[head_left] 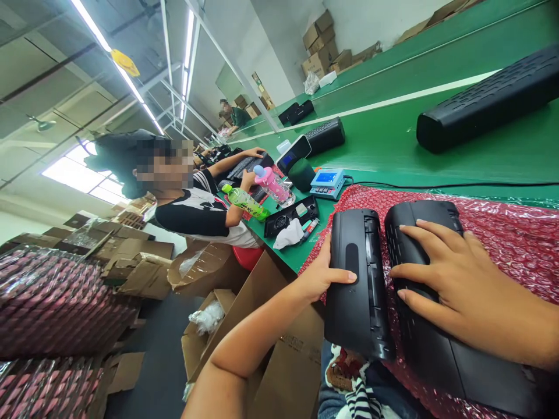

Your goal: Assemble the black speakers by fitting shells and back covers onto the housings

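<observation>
Left hand gripping black plastic cover at left edge; right hand resting, fingers spread, on black grille-patterned housing just beside cover; housing lying on red bubble wrap.

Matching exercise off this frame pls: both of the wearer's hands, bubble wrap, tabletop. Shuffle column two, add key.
1. Left hand
2. Bubble wrap
3. Right hand
4. Tabletop

A. Spread over the black part nearer picture right
B. Green
C. Gripping the black part with an oval patch
D. Red

Pairs: 1-C, 2-D, 3-A, 4-B
</observation>
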Action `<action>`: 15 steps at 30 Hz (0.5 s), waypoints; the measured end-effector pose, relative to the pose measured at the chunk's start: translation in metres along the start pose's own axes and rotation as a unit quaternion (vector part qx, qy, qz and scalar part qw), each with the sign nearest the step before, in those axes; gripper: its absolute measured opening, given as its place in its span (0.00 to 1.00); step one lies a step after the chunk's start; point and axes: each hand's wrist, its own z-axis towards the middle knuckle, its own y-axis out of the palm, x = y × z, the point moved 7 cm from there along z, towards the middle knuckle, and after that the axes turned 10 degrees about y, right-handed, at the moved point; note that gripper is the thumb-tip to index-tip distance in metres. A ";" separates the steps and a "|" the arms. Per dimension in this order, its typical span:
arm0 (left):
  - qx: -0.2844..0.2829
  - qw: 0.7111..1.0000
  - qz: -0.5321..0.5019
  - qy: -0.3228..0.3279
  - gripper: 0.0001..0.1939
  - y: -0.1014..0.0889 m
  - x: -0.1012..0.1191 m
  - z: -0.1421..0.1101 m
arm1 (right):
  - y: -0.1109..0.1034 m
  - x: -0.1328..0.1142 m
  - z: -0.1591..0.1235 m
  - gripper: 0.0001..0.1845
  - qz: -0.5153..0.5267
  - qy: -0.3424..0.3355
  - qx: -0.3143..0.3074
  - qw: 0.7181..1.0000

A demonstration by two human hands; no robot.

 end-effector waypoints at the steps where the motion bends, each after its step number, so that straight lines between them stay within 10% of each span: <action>1: -0.002 0.999 0.041 0.025 0.58 -0.001 0.004 -0.001 | 0.001 0.001 0.000 0.16 -0.001 -0.002 0.001 1.000; 7: -0.052 0.919 0.387 0.052 0.31 0.013 0.023 -0.009 | 0.002 0.000 0.000 0.16 -0.016 -0.003 0.006 1.000; 15: -0.007 0.904 0.421 0.076 0.42 0.001 0.027 -0.009 | 0.003 -0.002 0.000 0.17 -0.029 0.000 0.026 0.999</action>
